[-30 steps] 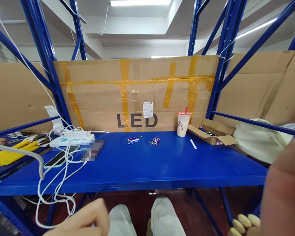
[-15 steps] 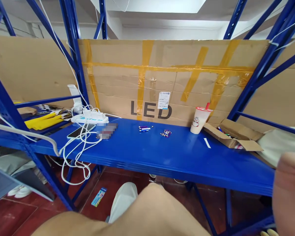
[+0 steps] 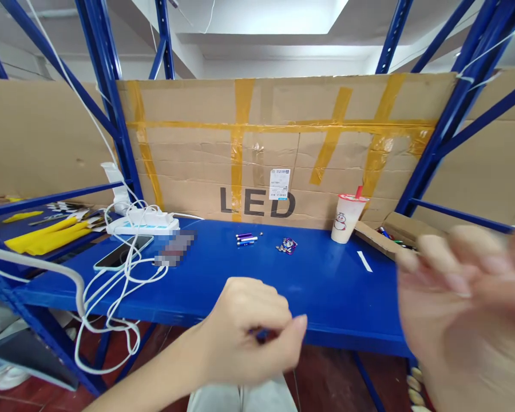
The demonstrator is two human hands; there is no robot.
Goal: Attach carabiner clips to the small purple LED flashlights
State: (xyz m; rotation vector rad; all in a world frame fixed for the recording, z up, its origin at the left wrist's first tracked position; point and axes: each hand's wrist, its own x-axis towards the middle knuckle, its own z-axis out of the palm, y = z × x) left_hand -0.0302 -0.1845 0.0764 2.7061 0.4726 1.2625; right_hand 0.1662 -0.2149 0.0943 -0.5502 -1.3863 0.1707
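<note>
My left hand [image 3: 251, 335] hangs in front of the blue bench's edge, fingers loosely curled and the thumb held away. Bench blue shows through the gap, and I see nothing held. My right hand [image 3: 467, 309] is raised close at the right, palm towards me, fingers bent but apart, blurred and apparently without an object. It covers part of an open cardboard box [image 3: 380, 240] containing pens. Beyond my left hand lie a few short blue and purple metallic tubes [image 3: 246, 240]. A small pile of purple and silver pieces [image 3: 288, 246] sits right of them.
The blue bench [image 3: 223, 269] is backed by a taped cardboard sheet [image 3: 189, 166]. A drink cup [image 3: 347, 220] with a red straw stands near a white strip [image 3: 364, 261]. At left are a phone [image 3: 119, 256], power strip [image 3: 148, 226], looped white cables [image 3: 131, 286] and yellow items [image 3: 55, 236].
My left hand has come into view, curled above the bench's front edge. My right hand has moved inwards from the right edge and shows its palm. The view has shifted slightly.
</note>
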